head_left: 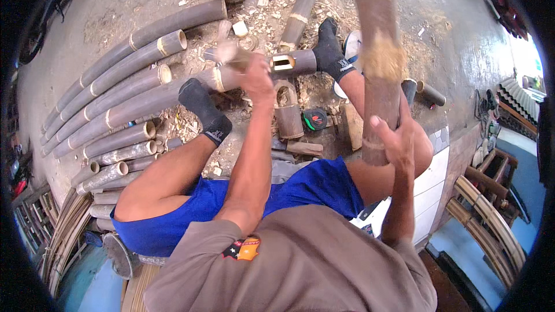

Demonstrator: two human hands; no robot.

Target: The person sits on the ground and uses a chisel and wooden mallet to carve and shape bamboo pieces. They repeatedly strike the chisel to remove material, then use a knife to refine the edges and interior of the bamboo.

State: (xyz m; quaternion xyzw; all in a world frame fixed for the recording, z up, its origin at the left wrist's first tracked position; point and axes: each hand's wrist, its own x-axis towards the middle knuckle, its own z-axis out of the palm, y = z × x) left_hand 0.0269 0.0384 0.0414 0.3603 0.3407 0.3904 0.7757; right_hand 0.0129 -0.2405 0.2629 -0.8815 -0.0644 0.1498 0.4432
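My left hand (pixel 257 81) is closed round a short blurred tool (pixel 234 53); its kind is smeared by motion. The hand is just above a long dark bamboo pole (pixel 141 103) that lies across the floor. Right of that hand, an oblong slot (pixel 282 62) is cut in the pole. My socked feet rest by the pole, one on either side of the slot. My right hand (pixel 394 138) grips the lower end of a thick wooden club (pixel 381 89), raised upright above my right knee. The club's middle is worn pale and frayed.
Several bamboo poles (pixel 144 26) lie side by side at the left, with shorter pieces (pixel 121 138) nearer me. A short slotted bamboo piece (pixel 288 117) and a green-and-black tape measure (pixel 315 119) lie between my legs. Wood chips litter the floor. Bundled strips (pixel 491 231) stand at right.
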